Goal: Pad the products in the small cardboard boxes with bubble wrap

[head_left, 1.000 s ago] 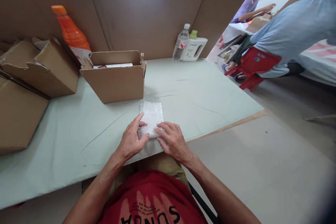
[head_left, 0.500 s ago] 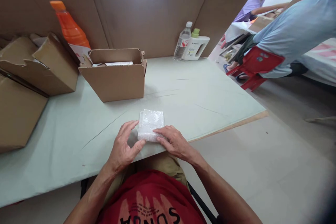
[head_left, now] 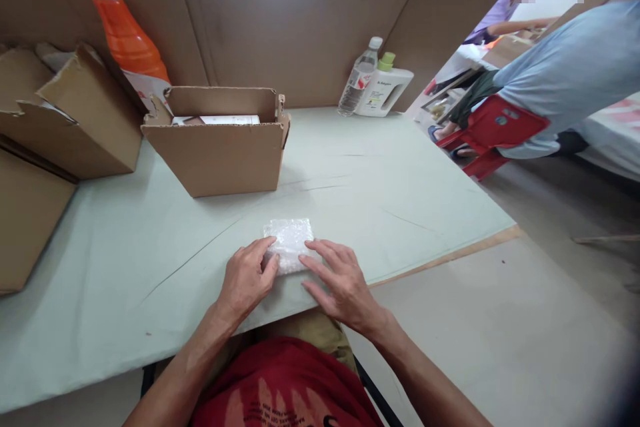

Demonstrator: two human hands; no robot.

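Both hands [head_left: 300,280] slid forward, bubble-wrap packet [head_left: 290,239] half hidden

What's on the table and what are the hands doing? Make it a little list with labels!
left hand: fingers resting on the near left part of the bubble-wrap packet
right hand: flat, fingertips on the packet's near right edge
packet: lying flat on the pale green table
open cardboard box: behind the packet, white items inside
orange bottle: far left, behind the boxes
clear bottle and white jug: far right corner
other people: right background, by a red chair
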